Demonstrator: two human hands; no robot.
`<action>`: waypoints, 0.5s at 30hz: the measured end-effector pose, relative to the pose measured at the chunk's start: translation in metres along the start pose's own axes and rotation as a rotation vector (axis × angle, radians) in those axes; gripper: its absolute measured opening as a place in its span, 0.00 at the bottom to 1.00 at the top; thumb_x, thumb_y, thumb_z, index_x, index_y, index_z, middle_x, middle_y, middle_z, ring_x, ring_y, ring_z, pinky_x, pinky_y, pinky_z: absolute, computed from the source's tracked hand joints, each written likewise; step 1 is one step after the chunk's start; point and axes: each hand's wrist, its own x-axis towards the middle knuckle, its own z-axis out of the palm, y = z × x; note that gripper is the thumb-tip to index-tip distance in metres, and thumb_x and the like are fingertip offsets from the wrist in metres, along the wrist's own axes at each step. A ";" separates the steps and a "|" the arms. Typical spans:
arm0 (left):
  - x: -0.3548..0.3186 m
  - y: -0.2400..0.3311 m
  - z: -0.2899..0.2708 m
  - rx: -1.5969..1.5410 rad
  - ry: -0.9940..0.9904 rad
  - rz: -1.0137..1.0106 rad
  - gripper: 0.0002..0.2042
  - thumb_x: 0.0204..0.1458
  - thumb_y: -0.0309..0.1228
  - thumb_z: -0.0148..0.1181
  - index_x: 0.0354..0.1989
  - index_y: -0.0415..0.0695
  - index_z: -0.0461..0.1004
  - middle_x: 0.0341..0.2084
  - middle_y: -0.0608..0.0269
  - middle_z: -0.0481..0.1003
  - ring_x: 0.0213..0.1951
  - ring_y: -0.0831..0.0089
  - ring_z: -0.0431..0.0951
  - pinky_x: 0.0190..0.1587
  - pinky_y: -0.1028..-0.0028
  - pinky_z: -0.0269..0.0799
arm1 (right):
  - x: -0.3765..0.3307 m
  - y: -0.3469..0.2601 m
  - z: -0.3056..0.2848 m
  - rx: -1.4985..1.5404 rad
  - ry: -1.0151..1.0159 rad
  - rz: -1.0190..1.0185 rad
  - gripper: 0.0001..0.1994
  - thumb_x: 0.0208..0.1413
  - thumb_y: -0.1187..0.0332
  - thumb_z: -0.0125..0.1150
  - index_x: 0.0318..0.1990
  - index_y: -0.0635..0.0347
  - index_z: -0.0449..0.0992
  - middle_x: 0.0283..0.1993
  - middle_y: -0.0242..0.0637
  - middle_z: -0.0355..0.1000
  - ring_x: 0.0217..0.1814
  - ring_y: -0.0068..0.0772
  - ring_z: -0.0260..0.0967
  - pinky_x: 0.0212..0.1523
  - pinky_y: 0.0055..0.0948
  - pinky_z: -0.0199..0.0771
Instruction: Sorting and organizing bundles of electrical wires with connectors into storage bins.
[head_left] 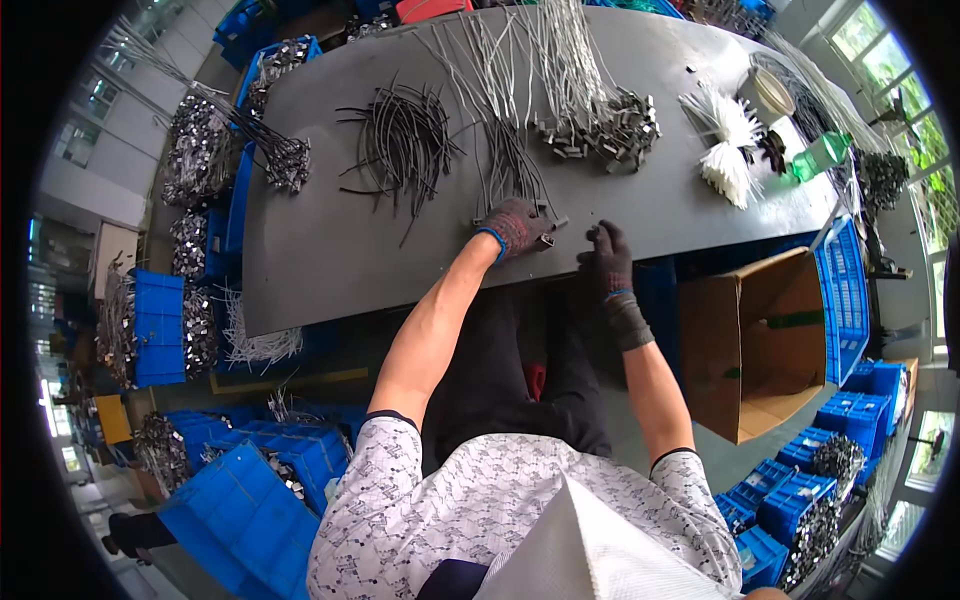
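Observation:
My left hand (513,228), in a dark knitted glove with a blue cuff, is closed at the table's near edge. A small metal clip (547,241) sticks out beside its fingers, which are partly hidden. Dark thin cables (508,165) with metal ends run from the far side down to this hand. My right hand (610,262), also gloved, hovers over the table edge to the right. Its thumb and forefinger are apart, with nothing visible between them.
On the grey table (310,240) lie black cable pieces (408,145), metal-ended cables (620,130), white ties (730,150) and a green bottle (822,157). A cardboard box (710,340) stands below right. Blue crates (245,520) with metal parts surround the table.

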 end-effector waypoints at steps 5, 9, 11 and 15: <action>0.011 -0.034 -0.014 -0.180 0.089 -0.122 0.20 0.51 0.48 0.59 0.41 0.45 0.80 0.38 0.46 0.80 0.42 0.48 0.79 0.46 0.56 0.75 | 0.085 -0.014 -0.028 -0.868 0.317 -0.498 0.31 0.59 0.61 0.59 0.68 0.57 0.60 0.61 0.56 0.67 0.63 0.63 0.66 0.61 0.49 0.70; -0.020 -0.100 -0.016 0.068 0.616 -0.301 0.20 0.54 0.47 0.58 0.47 0.45 0.77 0.42 0.45 0.79 0.45 0.45 0.79 0.47 0.52 0.75 | 0.136 -0.056 -0.021 -1.030 0.331 -0.458 0.34 0.54 0.64 0.60 0.70 0.52 0.57 0.69 0.66 0.53 0.65 0.68 0.62 0.61 0.51 0.70; -0.025 -0.158 -0.013 0.189 0.683 -0.378 0.20 0.56 0.46 0.56 0.49 0.45 0.76 0.44 0.44 0.79 0.46 0.44 0.79 0.47 0.50 0.75 | 0.166 -0.063 -0.023 -1.017 0.247 -0.470 0.32 0.55 0.65 0.60 0.68 0.49 0.60 0.65 0.65 0.59 0.62 0.67 0.65 0.59 0.52 0.71; -0.030 -0.202 -0.012 0.273 0.622 -0.630 0.16 0.57 0.40 0.55 0.48 0.44 0.74 0.45 0.44 0.78 0.47 0.43 0.79 0.48 0.50 0.76 | 0.183 -0.056 -0.022 -1.056 0.260 -0.434 0.28 0.57 0.60 0.59 0.66 0.50 0.63 0.55 0.55 0.69 0.56 0.61 0.70 0.52 0.52 0.73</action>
